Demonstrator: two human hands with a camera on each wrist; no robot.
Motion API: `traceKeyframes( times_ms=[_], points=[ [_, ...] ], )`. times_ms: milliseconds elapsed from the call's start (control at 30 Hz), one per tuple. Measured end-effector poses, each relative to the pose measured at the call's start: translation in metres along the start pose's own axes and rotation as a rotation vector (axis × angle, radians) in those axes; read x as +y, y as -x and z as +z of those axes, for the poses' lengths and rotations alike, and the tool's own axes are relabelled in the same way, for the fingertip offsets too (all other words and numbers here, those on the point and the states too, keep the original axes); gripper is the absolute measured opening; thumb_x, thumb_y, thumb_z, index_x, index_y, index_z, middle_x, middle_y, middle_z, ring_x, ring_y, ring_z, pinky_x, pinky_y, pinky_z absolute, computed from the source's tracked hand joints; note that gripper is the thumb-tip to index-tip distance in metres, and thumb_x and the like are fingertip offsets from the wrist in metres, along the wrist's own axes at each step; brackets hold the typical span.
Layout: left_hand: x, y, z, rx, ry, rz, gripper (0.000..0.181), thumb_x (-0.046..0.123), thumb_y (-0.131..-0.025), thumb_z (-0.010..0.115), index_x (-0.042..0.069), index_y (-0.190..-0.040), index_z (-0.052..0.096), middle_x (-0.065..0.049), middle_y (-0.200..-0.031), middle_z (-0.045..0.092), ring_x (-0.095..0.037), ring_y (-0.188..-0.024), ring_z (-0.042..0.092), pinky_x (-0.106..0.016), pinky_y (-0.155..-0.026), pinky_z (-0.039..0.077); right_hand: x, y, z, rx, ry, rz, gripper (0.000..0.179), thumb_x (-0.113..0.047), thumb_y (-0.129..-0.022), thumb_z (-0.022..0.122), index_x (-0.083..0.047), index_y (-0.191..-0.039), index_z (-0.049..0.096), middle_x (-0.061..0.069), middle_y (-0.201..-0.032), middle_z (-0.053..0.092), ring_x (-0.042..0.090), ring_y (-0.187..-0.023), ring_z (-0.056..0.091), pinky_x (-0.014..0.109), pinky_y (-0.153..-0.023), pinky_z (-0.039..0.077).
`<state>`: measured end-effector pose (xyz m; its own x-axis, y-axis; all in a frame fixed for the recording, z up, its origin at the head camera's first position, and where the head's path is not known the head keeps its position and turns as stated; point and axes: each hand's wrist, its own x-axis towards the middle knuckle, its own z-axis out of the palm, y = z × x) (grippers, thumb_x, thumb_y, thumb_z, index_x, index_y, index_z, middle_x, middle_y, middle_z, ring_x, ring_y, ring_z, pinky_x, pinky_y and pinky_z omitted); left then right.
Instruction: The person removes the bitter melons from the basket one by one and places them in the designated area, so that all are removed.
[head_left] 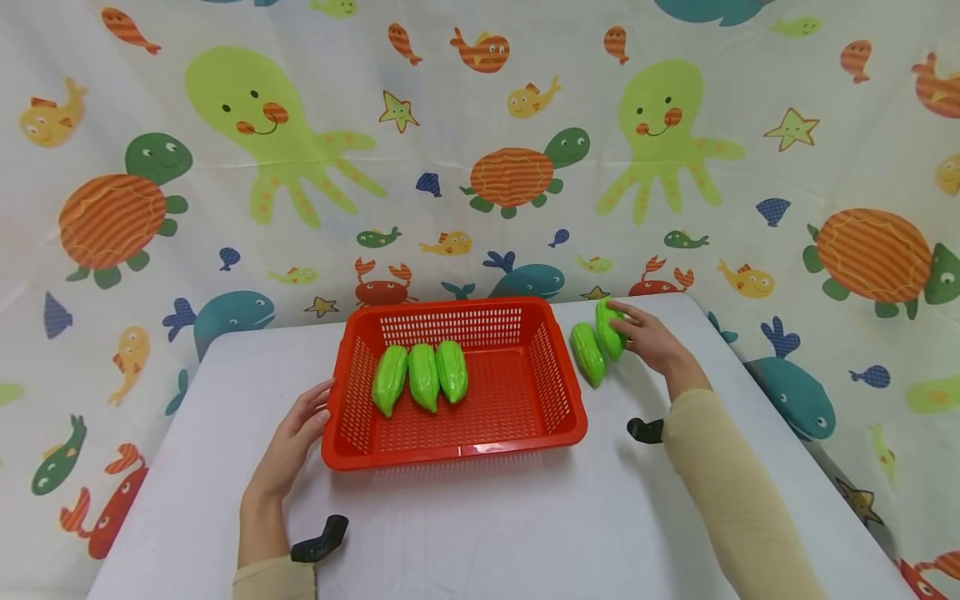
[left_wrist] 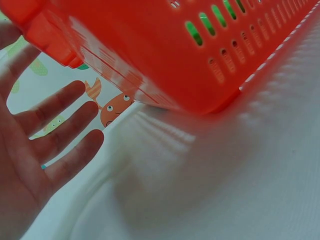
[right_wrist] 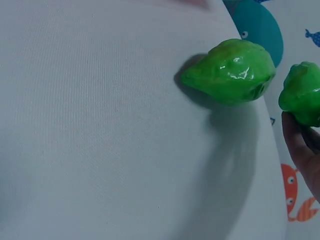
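Observation:
My right hand (head_left: 654, 337) holds a glossy, lumpy green bitter melon (head_left: 609, 327) above the table's far right part. In the right wrist view, the held bitter melon (right_wrist: 303, 95) shows at the right edge against the thumb. Another bitter melon (head_left: 588, 354) lies on the table just left of it, its tip pointing toward me. Three bitter melons (head_left: 423, 377) lie side by side in the left half of a red plastic basket (head_left: 457, 454). At the basket's left rim is my left hand (head_left: 288, 437), fingers spread and loosely straight, as the left wrist view (left_wrist: 55, 130) shows.
The basket stands in the middle of a white-covered table (head_left: 480, 533), near its back edge. Behind and beside the table hangs a curtain (head_left: 465, 108) printed with sea animals. A black strap piece (head_left: 321, 542) sticks out from each wrist.

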<state>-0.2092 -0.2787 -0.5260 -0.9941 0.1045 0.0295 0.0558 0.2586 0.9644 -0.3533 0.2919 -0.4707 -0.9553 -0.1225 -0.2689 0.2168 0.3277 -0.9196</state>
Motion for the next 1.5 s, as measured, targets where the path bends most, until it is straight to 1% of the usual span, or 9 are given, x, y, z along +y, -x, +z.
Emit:
traceKeyframes(
  times_ms=[133,233,500,667,867,1033,1233,1333,1500],
  points=[
    [0.000,-0.001,0.000,0.003,-0.005,-0.001,0.055,0.036,-0.102,0.047,0.029,-0.154,0.029,-0.013,-0.155,0.032,-0.019,-0.134,0.037,-0.060,-0.106,0.032,0.004,0.003,-0.004,-0.007,0.006,0.005,0.053,-0.029,-0.103,0.049,-0.024,-0.154,0.032,0.014,-0.160,0.016,0.034,-0.143,0.019,0.053,-0.114,0.023],
    [0.001,0.000,0.001,0.005,-0.001,0.005,0.055,0.035,-0.102,0.047,0.028,-0.154,0.030,-0.013,-0.154,0.033,-0.021,-0.134,0.037,-0.061,-0.106,0.032,0.007,0.006,-0.005,-0.003,0.035,0.023,0.053,-0.030,-0.103,0.049,-0.024,-0.154,0.033,0.015,-0.160,0.016,0.036,-0.143,0.019,0.054,-0.114,0.023],
    [0.003,0.001,0.002,0.007,-0.001,0.005,0.056,0.035,-0.101,0.048,0.026,-0.154,0.030,-0.013,-0.154,0.033,-0.016,-0.131,0.038,-0.061,-0.105,0.032,0.022,0.005,-0.004,-0.010,0.111,0.060,0.052,-0.027,-0.104,0.048,-0.022,-0.153,0.033,0.019,-0.161,0.012,0.041,-0.143,0.016,0.057,-0.114,0.020],
    [0.001,0.000,0.002,0.003,-0.005,0.002,0.056,0.036,-0.102,0.048,0.028,-0.154,0.030,-0.013,-0.154,0.033,-0.016,-0.131,0.038,-0.060,-0.105,0.033,0.028,0.004,-0.003,-0.022,0.150,0.084,0.052,-0.028,-0.104,0.048,-0.023,-0.153,0.033,0.019,-0.161,0.012,0.041,-0.143,0.016,0.057,-0.114,0.021],
    [-0.001,-0.002,0.001,0.006,-0.013,0.004,0.055,0.037,-0.102,0.047,0.030,-0.154,0.030,-0.012,-0.153,0.034,-0.021,-0.134,0.037,-0.059,-0.105,0.034,0.027,0.004,-0.002,-0.020,0.191,0.070,0.053,-0.029,-0.103,0.049,-0.023,-0.153,0.033,0.020,-0.160,0.013,0.042,-0.142,0.017,0.059,-0.113,0.020],
    [-0.002,-0.003,-0.001,0.007,-0.017,0.010,0.055,0.037,-0.102,0.047,0.031,-0.154,0.029,-0.011,-0.154,0.033,-0.024,-0.135,0.037,-0.058,-0.105,0.034,0.027,0.003,-0.002,-0.021,0.190,0.065,0.053,-0.026,-0.103,0.049,-0.020,-0.153,0.034,0.020,-0.160,0.012,0.042,-0.142,0.015,0.059,-0.114,0.018],
    [-0.001,-0.003,0.000,0.008,-0.021,0.013,0.055,0.037,-0.102,0.047,0.031,-0.154,0.030,-0.011,-0.154,0.033,-0.015,-0.132,0.039,-0.057,-0.105,0.035,0.029,0.001,-0.002,-0.020,0.183,0.063,0.052,-0.024,-0.104,0.048,-0.019,-0.153,0.033,0.020,-0.160,0.012,0.042,-0.142,0.015,0.059,-0.114,0.017],
    [0.000,-0.001,0.000,0.004,-0.019,0.020,0.055,0.035,-0.102,0.047,0.029,-0.154,0.030,-0.012,-0.154,0.033,-0.011,-0.130,0.040,-0.058,-0.105,0.034,0.030,0.001,-0.002,-0.021,0.185,0.065,0.052,-0.025,-0.104,0.048,-0.020,-0.153,0.034,0.020,-0.160,0.012,0.041,-0.142,0.016,0.059,-0.114,0.018],
    [0.001,0.000,0.000,-0.001,-0.017,0.017,0.054,0.034,-0.103,0.046,0.028,-0.154,0.030,-0.014,-0.153,0.033,-0.010,-0.129,0.039,-0.060,-0.105,0.033,0.030,0.002,-0.002,-0.031,0.185,0.070,0.051,-0.026,-0.104,0.048,-0.020,-0.153,0.034,0.020,-0.160,0.013,0.041,-0.141,0.017,0.059,-0.114,0.018]
  ],
)
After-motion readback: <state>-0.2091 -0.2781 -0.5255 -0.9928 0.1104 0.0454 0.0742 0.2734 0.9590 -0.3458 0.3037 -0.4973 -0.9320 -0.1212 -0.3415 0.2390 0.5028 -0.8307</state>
